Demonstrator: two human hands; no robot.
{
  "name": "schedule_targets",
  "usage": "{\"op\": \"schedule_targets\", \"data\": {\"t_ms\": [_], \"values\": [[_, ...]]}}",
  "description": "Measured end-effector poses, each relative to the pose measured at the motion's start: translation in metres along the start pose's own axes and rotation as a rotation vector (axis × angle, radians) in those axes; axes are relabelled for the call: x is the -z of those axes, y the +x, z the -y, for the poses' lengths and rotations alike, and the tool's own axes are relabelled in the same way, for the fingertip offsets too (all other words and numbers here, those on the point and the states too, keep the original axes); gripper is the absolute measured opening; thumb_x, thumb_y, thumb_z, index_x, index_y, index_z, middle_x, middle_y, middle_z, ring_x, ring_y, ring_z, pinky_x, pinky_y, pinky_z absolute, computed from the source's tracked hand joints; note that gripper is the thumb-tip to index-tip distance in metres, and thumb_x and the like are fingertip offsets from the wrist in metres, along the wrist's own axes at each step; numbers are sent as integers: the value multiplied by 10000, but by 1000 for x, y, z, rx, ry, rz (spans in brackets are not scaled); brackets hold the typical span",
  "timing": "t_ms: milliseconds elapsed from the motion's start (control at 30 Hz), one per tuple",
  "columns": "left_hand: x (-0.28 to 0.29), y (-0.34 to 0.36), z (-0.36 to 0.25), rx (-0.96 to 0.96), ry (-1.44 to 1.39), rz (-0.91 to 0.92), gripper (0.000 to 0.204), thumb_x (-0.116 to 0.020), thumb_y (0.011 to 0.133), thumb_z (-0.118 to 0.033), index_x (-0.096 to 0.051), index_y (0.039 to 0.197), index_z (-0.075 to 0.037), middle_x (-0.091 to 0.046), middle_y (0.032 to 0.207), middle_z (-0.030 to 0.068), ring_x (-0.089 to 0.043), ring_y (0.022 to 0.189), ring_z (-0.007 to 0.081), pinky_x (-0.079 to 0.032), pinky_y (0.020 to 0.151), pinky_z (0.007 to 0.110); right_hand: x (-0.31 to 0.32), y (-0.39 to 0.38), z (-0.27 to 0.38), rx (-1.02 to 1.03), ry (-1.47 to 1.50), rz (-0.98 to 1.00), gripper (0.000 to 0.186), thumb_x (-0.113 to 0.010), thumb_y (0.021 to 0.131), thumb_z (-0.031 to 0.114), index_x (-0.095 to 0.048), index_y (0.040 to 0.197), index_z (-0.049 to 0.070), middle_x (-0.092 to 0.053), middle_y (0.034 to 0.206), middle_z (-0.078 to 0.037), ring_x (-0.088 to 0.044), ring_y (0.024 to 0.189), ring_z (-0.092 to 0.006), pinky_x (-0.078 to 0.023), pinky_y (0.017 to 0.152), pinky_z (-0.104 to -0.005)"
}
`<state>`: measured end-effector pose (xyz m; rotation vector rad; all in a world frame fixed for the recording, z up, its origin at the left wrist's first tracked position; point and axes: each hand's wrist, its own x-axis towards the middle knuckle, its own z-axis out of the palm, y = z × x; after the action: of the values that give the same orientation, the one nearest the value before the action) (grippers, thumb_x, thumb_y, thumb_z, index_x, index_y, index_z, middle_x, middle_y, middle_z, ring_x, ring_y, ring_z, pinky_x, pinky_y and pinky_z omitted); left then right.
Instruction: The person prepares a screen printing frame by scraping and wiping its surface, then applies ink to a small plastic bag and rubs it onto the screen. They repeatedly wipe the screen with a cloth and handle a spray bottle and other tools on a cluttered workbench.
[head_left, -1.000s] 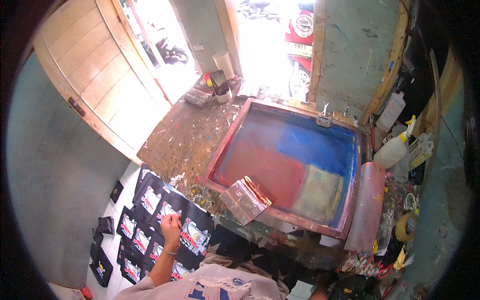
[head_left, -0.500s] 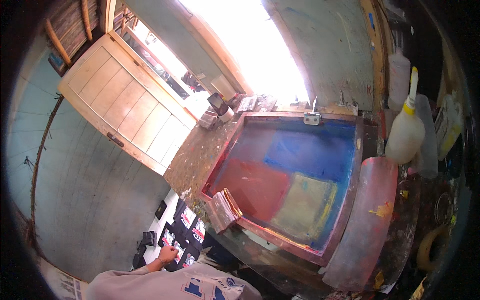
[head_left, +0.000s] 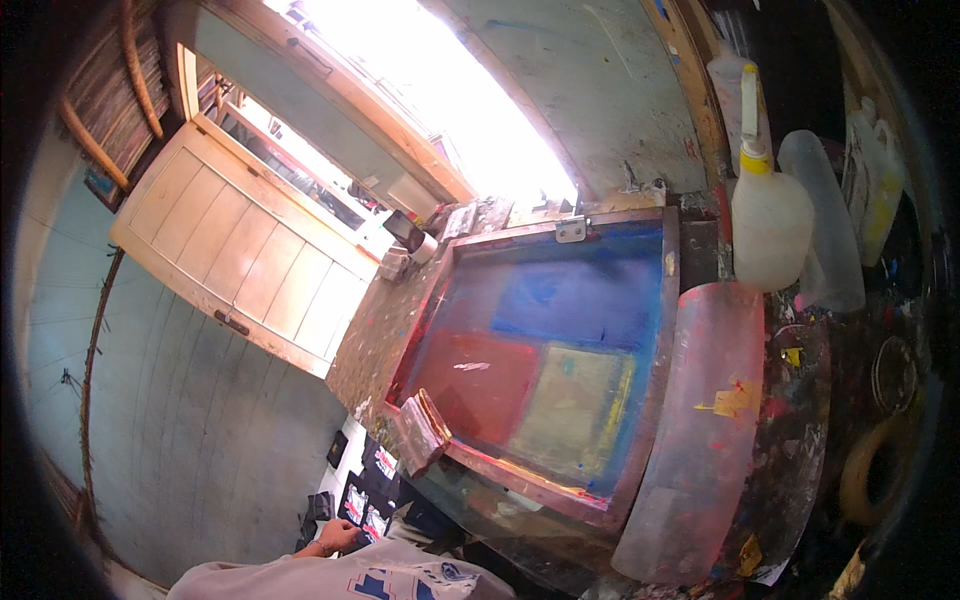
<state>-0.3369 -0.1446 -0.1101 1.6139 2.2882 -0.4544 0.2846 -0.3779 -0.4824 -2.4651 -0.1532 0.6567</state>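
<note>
My left hand (head_left: 338,532), small and low in the view, has its fingers curled together over black printed pieces (head_left: 368,508) with white-and-red designs; whether anything is between the fingers I cannot make out. My grey shirt (head_left: 380,575) hides part of that arm. My right hand is not in view. To the right of those pieces a wood-framed screen (head_left: 530,290), patched blue, red and olive, lies on the paint-stained table (head_left: 370,330), held by a metal clamp (head_left: 570,229). A squeegee (head_left: 424,430) rests on the frame's near-left corner.
A light wooden door (head_left: 230,250) stands at the left, with bright openings behind the table. On the right are a spray bottle (head_left: 770,225), other plastic containers (head_left: 830,240), a long translucent pink-stained sheet (head_left: 690,430) and a tape roll (head_left: 868,470).
My view has swung upward and round, bringing more door, wall and rafters in and pushing my left hand and the printed pieces lower and smaller in the picture.
</note>
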Motion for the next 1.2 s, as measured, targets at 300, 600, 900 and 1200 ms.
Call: {"op": "schedule_targets", "data": {"t_ms": [300, 600, 900, 1200], "values": [[9, 7, -50, -93, -19, 17, 297, -725, 885, -301, -770, 885, -8, -748, 734, 82, -712, 643, 139, -566, 616, 297, 1, -11, -15, -43, 32, -55, 318, -735, 834, 174, -704, 1122, 42, -725, 935, -168, -693, 921, -382, -545, 874, -458], [-8, 114, 53, -269, 134, 14, 448, -792, 851, -452, -804, 977, -22, -774, 800, 85, -706, 714, 150, -569, 690, 339, -16, -10, -3, -60, 30, -73, 329, -742, 826, 164, -704, 1128, 39, -727, 926, -164, -697, 914, -379, -547, 874, -452], [9, 44, -21, -232, 340, 45, 466, -678, 869, -542, -808, 969, -106, -788, 859, 73, -763, 792, 205, -597, 767, 362, 2, -4, -29, -132, 112, -172, 340, -748, 817, 154, -704, 1133, 36, -730, 918, -159, -700, 907, -375, -549, 874, -446], [25, -6, -117, -138, 88, 89, 295, -699, 938, -283, -756, 942, 7, -759, 759, 86, -682, 559, 136, -539, 511, 291, 5, -18, -50, -189, 122, -213, 351, -755, 809, 144, -704, 1138, 34, -732, 909, -154, -704, 900, -372, -551, 874, -440]]}}
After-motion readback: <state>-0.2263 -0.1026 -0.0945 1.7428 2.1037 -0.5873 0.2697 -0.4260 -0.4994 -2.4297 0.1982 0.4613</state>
